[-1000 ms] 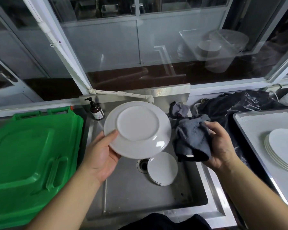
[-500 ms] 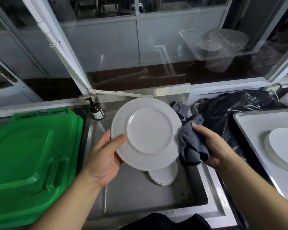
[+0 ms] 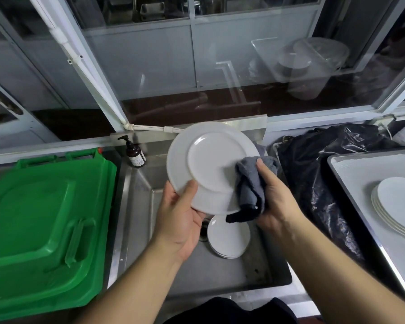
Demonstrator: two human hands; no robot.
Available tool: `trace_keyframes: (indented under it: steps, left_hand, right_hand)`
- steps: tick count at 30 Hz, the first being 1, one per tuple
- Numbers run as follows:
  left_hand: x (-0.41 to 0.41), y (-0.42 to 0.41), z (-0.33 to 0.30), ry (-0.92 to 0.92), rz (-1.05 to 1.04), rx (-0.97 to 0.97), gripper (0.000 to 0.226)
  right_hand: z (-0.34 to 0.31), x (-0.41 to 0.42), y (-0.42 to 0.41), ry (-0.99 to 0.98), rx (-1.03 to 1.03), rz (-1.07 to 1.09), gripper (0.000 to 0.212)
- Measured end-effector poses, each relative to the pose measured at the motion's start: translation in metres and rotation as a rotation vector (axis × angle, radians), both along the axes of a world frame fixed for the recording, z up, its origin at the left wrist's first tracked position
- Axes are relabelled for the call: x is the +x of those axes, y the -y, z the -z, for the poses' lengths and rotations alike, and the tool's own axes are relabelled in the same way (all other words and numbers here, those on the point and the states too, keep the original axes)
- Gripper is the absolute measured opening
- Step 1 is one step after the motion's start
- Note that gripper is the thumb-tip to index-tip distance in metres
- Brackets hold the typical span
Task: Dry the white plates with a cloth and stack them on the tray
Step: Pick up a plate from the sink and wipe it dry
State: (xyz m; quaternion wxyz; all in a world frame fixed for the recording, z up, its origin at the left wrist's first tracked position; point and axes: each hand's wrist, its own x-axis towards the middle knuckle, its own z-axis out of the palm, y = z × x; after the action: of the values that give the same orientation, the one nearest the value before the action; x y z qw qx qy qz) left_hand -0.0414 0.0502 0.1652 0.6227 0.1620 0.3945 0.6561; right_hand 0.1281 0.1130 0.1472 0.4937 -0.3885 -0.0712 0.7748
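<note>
Drying step in hand. Left hand (image 3: 178, 216) grip holds white plate (image 3: 211, 167) by lower rim, tilted above sink (image 3: 220, 272). Right hand (image 3: 276, 202) grip clutches grey cloth (image 3: 249, 185), pressed on plate's right edge. Wet stack (image 3: 228, 237) waits in sink. Next, probably: wipe round, then carry to dried stack (image 3: 398, 206) on tray (image 3: 351, 174).

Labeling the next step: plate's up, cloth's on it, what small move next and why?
Probably wipe the grey cloth across the round white plate: the right hand presses it only on the right edge, while the left hand grips the lower rim.
</note>
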Motion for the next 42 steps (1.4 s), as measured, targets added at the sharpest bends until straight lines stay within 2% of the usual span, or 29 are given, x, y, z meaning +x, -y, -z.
trace_keyframes:
  steps: [3,6,10,13,18,20,25,29,31,36,39,42]
  left_hand:
    - [-0.003,-0.004,-0.001,0.012,-0.002,-0.007,0.041]
    - [-0.013,0.001,0.001,-0.044,0.137,-0.027,0.041]
    - [-0.038,-0.002,-0.006,-0.141,0.235,-0.121,0.029]
    - [-0.047,-0.008,-0.019,-0.319,0.202,-0.141,0.042]
    - [-0.036,-0.008,-0.024,-0.451,0.082,-0.029,0.016]
    - [-0.028,-0.004,-0.019,-0.457,0.035,-0.015,0.015]
    - [-0.008,0.002,-0.008,-0.437,-0.098,0.024,0.033]
    - [0.006,0.0,-0.006,-0.398,-0.165,-0.003,0.029]
    - [0.008,0.0,-0.005,-0.357,-0.143,-0.016,0.023]
    - [-0.008,0.005,-0.005,-0.211,0.03,-0.038,0.028]
    - [-0.028,-0.002,-0.018,-0.228,0.085,-0.087,0.027]
    - [-0.044,-0.01,-0.034,-0.324,0.173,-0.121,0.051]
  right_hand:
    - [0.004,-0.002,0.006,-0.033,0.022,-0.004,0.05]
    - [0.002,0.011,0.003,0.019,0.077,-0.028,0.054]
    - [-0.003,0.035,-0.009,0.09,0.098,-0.177,0.04]
    - [-0.01,0.042,-0.014,0.129,0.117,-0.252,0.047]
    - [-0.018,0.021,-0.009,0.072,0.035,-0.144,0.053]
    - [-0.02,0.015,-0.008,0.042,0.009,-0.077,0.054]
    - [-0.017,0.003,0.0,-0.049,-0.024,-0.007,0.052]
    - [-0.009,-0.013,0.018,-0.13,-0.044,0.004,0.049]
    - [-0.005,-0.015,0.021,-0.152,-0.045,0.007,0.048]
    - [-0.006,0.008,0.011,-0.052,0.036,-0.079,0.045]
    - [-0.011,0.026,0.003,0.021,0.09,-0.183,0.039]
    - [-0.017,0.037,-0.005,0.108,0.124,-0.251,0.045]
